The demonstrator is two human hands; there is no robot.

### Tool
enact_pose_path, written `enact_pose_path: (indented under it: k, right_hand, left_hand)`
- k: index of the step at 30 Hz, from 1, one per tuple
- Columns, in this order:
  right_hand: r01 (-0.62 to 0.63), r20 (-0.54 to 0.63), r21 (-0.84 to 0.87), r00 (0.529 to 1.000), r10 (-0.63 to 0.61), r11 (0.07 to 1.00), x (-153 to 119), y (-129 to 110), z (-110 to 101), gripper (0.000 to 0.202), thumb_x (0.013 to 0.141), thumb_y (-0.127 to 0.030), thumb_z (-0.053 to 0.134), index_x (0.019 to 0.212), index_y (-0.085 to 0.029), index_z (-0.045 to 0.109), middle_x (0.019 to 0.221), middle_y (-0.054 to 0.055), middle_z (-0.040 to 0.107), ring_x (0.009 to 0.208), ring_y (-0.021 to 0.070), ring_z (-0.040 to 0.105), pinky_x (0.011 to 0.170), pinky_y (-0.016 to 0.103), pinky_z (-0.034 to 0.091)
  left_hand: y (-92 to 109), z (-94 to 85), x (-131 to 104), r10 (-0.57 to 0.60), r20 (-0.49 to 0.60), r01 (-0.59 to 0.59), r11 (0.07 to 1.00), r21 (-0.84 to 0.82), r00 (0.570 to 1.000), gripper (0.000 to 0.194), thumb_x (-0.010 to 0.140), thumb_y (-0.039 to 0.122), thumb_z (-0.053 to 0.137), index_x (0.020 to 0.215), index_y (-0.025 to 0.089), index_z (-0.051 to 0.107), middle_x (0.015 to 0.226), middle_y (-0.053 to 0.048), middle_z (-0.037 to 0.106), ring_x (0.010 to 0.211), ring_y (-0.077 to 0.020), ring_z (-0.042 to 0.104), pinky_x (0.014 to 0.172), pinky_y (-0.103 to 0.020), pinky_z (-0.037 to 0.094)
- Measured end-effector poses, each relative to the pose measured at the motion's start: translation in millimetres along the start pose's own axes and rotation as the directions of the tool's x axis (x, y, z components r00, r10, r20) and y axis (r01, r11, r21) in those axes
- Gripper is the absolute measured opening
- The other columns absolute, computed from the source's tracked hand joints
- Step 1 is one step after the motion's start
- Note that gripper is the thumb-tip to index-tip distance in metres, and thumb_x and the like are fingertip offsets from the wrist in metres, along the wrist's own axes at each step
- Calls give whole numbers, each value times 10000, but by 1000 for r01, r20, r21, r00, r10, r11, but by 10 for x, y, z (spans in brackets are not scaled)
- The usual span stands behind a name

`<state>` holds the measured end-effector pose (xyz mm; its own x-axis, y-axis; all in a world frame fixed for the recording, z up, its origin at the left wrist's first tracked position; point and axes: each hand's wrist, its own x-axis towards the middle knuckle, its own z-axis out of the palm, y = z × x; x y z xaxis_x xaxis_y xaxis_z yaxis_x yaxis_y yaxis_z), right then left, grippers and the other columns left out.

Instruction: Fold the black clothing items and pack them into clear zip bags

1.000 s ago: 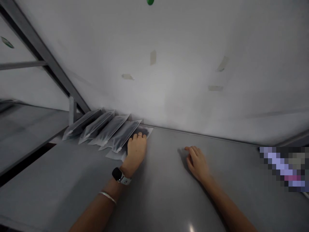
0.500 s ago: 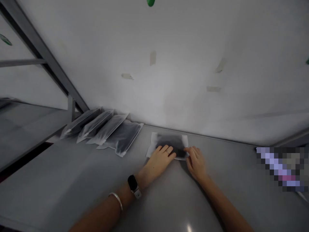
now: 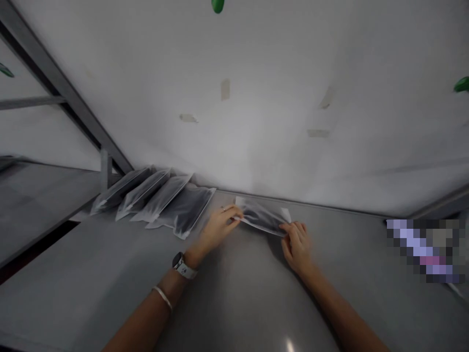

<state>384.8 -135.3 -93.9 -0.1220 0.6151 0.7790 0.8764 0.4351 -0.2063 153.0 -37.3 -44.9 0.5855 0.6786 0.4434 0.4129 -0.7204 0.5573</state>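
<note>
- Head view: the bag [image 3: 262,214] is on the table [image 3: 238,298], close to the foot of the wall [image 3: 264,54], between the two hands. It is clear and frosted with something dark inside, and its near edge slants down from left to right.
- The left hand [image 3: 214,230] has thumb and fingers brought together on the bag's left end — a narrow pinch, with a ring [image 3: 223,209] on one finger.
- The right hand [image 3: 298,244] is at the bag's near right corner, fingers bent, fingertips touching it; whether they grip or only rest there, I cannot tell.
- A watch [image 3: 186,270] is on the left wrist, and a bracelet [image 3: 163,297] sits further up the arm.
- To the left of the left hand, four similar bags [image 3: 192,208] overlap in a row along the wall, the rightmost lying flattest.
- Beyond that row, a grey frame [image 3: 73,100] slopes up to the left.
- Four bits of tape [image 3: 225,89] are stuck on the wall, with a green thing [image 3: 218,5] at the top edge.
- Well off to the right lies something pixelated [image 3: 421,249] — I cannot tell what.
</note>
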Motion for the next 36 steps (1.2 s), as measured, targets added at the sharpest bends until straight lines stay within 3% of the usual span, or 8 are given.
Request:
enact_pose_path:
  k: [4, 10, 15, 22, 29, 33, 36]
  right_hand:
    - [90, -57, -54, 994, -93, 994, 39, -172, -6, 229, 856, -123, 494, 1058, -199, 573, 849, 51, 630, 823, 201, 571, 787, 356, 403]
    - [222, -87, -55, 970, -226, 974, 96, -353, 35, 100, 859, -138, 605, 951, -176, 609, 808, 43, 673, 797, 180, 581, 784, 332, 402]
    - [167, -83, -123, 981, -178, 978, 86, -223, 43, 87, 891, -129, 564, 906, -199, 613, 832, 41, 672, 821, 179, 573, 791, 330, 387]
    - [-78, -144, -292, 989, 36, 953, 48, 274, -79, 39, 902, -174, 574, 905, -199, 604, 879, 67, 623, 819, 197, 521, 729, 320, 382]
    - [-212, -164, -273, 971, 172, 938, -9, 395, -21, 87, 930, -232, 530, 920, -207, 612, 881, 68, 585, 852, 210, 513, 741, 346, 421]
    - [-197, -190, -184, 968, 162, 963, 7, 357, -21, 122, 907, -208, 549, 1023, -214, 586, 978, 88, 555, 914, 232, 519, 774, 388, 465]
    - [-86, -158, -138, 985, 63, 987, 4, 298, -17, 222, 882, -143, 546, 1083, -233, 574, 1073, 101, 527, 977, 244, 519, 808, 405, 484]
  left_hand:
    - [164, 248, -71, 157, -49, -162, 980, -116, 986, 112, 902, 180, 534, 833, 173, 623, 847, -27, 679, 826, -132, 638, 763, -254, 513]
    - [225, 448, -173, 303, -15, -303, 951, -55, 953, 198, 947, 249, 491, 847, 160, 637, 839, -36, 692, 792, -132, 650, 724, -243, 525]
    - [157, 315, -130, 318, -15, -317, 947, 61, 948, 201, 949, 209, 471, 841, 169, 635, 845, -36, 706, 804, -140, 671, 726, -256, 533]
    - [7, 30, 18, 213, -307, -217, 976, 19, 928, 128, 857, 253, 642, 742, 201, 625, 779, -24, 700, 769, -153, 665, 725, -295, 534]
    - [31, -10, 44, 146, -441, -152, 988, 23, 885, 136, 824, 248, 678, 710, 184, 641, 721, -1, 677, 709, -144, 636, 683, -298, 509]
    - [67, 52, 36, 170, -496, -173, 984, 40, 851, 115, 822, 230, 681, 723, 193, 635, 713, 7, 669, 702, -137, 628, 680, -293, 510]
    - [105, 105, 19, 198, -454, -200, 979, 45, 869, 81, 837, 224, 663, 764, 205, 636, 742, 1, 676, 725, -143, 639, 684, -298, 522]
